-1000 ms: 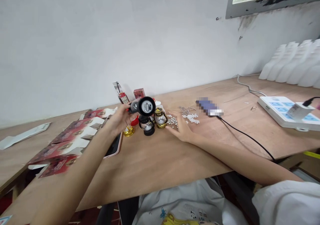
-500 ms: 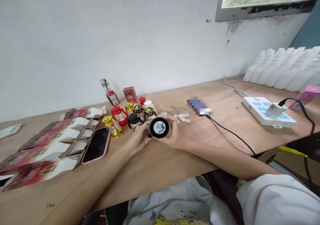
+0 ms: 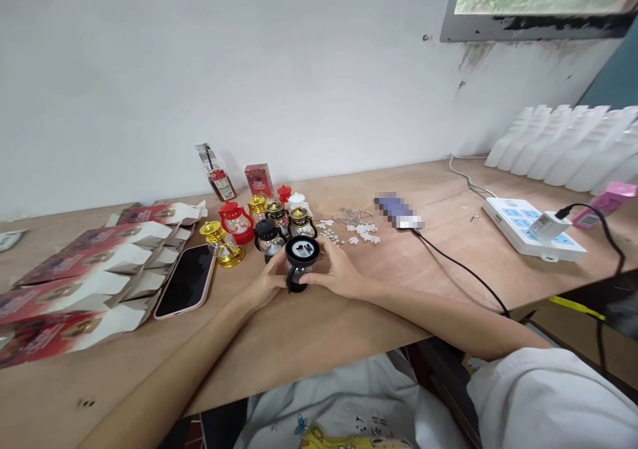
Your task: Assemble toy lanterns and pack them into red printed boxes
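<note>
Lantern: the black lantern sits on the table, just in front of the other lanterns, its round end with a pale inset facing up.
Left hand: the left hand has its fingers curled against the lantern's left side, gripping.
Right hand: the right hand is wrapped round the right side (2 hands on 1 lantern).
Handling: it is probably best braced against the table, with only light pressure at the rim.
Around: phone and folded boxes to the left, charging cable to the right.
In the way: the small white pieces lie near the right hand and would scatter easily.
</note>
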Tool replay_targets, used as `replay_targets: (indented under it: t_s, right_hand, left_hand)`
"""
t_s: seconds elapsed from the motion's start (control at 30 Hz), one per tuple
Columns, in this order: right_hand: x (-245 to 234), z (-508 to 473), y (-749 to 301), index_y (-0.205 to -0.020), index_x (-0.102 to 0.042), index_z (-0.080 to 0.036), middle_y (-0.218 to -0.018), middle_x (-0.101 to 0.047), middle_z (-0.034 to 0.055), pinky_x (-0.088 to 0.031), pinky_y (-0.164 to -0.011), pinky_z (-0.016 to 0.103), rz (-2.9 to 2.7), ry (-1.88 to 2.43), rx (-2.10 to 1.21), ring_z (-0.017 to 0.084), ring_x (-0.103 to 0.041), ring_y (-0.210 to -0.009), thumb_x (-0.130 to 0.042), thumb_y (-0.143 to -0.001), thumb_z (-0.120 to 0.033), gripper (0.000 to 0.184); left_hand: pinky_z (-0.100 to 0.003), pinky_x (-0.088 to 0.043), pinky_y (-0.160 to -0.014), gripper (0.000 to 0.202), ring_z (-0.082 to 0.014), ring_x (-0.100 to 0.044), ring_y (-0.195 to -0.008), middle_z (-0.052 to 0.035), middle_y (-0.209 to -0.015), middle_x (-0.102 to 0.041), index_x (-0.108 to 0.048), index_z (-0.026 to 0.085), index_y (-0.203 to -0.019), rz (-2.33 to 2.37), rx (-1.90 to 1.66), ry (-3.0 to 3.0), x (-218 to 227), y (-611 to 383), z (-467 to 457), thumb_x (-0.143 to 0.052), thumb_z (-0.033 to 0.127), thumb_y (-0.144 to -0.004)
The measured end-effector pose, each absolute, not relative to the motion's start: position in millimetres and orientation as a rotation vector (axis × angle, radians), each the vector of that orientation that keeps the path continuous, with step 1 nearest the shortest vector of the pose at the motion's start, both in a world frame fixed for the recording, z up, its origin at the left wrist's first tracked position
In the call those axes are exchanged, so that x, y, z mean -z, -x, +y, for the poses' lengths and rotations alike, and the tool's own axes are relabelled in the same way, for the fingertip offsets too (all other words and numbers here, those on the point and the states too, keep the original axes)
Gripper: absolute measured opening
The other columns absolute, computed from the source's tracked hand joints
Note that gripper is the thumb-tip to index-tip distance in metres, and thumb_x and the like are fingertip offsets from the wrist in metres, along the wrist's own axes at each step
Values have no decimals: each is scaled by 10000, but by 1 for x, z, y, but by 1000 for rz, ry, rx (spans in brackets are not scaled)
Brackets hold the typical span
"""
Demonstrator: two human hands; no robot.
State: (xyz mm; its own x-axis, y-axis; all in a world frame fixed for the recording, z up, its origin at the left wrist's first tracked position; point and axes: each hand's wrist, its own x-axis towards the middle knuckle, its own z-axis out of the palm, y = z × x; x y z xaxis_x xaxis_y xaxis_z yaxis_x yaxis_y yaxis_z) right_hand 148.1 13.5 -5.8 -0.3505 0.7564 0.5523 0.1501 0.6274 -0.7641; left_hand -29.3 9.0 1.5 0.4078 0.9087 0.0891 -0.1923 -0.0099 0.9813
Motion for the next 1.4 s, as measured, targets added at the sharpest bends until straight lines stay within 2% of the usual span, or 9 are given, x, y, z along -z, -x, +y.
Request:
replay_targets:
  t_s: [0.27, 0.33, 0.43, 0.5, 0.6, 0.73, 1.0, 1.13, 1.4]
  right_hand:
    - [6, 15, -146, -1056, -447, -183, -1026, -567, 75, -482, -790, 337, -1802, 747, -685, 196, -559, -930, -674, -716, -526, 534]
    - [5, 22, -151, -1017, -486, -181, -979, -574, 71, -463, -815, 349, -1865, 741, -572, 194, -544, -922, -527, -827, -549, 416]
    - [0, 41, -164, -1000, -529, -193, -992, -607, 66, -436, -864, 344, -1898, 811, -456, 178, -549, -956, -314, -956, -426, 320]
    - [-5, 55, -178, -1035, -538, -185, -1051, -628, 71, -426, -884, 346, -1926, 992, -382, 183, -557, -986, -377, -946, -341, 241]
    - [-10, 72, -199, -1010, -577, -173, -964, -682, 65, -412, -886, 378, -2165, 1304, -203, 232, -561, -1007, -528, -838, -200, 181]
    - [-14, 81, -213, -902, -628, -190, -824, -716, 30, -450, -720, 295, -2309, 1373, -217, 207, -631, -804, -574, -693, -67, 248]
    - [-18, 81, -216, -839, -637, -212, -813, -732, -19, -454, -647, 239, -2389, 1353, -368, 174, -665, -771, -524, -602, 15, 348]
    - [-17, 83, -217, -845, -636, -203, -770, -727, -22, -450, -624, 227, -2413, 1295, -398, 161, -664, -737, -491, -584, 52, 392]
    - [-12, 85, -216, -863, -632, -185, -750, -695, 4, -431, -614, 229, -2451, 1248, -315, 154, -628, -700, -490, -678, 14, 307]
  left_hand:
    - [-387, -400, -975, 698, -315, -496, -1179, -59, -1159, -627, -574, 221, -1144, 794, -920, -1313, -1, 28, 9, -726, 138, -468]
    - [-366, -436, -919, 670, -285, -558, -1090, -68, -1143, -634, -555, 214, -1140, 880, -974, -1314, -5, 20, 5, -766, 163, -505]
    - [-356, -478, -810, 623, -253, -620, -942, -89, -1133, -640, -528, 198, -1140, 894, -1028, -1269, -8, 11, 0, -762, 215, -563]
    - [-356, -478, -789, 578, -251, -628, -922, -99, -1124, -645, -536, 183, -1108, 876, -1072, -1245, -8, 10, 0, -747, 217, -572]
    - [-371, -466, -813, 512, -271, -617, -976, -103, -1104, -651, -556, 164, -1042, 890, -1159, -1224, -8, 12, 2, -716, 177, -556]
    - [-398, -437, -894, 539, -288, -567, -1083, -79, -1089, -658, -572, 170, -1022, 963, -1230, -1223, -6, 15, 6, -675, 105, -496]
    - [-383, -331, -1036, 595, -277, -490, -1161, -13, -1077, -639, -596, 205, -986, 1089, -1286, -1275, 0, 16, 12, -670, 78, -409]
    - [-381, -337, -1030, 577, -276, -497, -1144, -1, -1057, -635, -599, 214, -974, 1080, -1254, -1312, -2, 15, 10, -654, 74, -418]
    - [-387, -378, -973, 476, -276, -528, -1059, -8, -960, -629, -601, 201, -899, 1075, -1232, -1409, -2, 16, 10, -663, 105, -437]
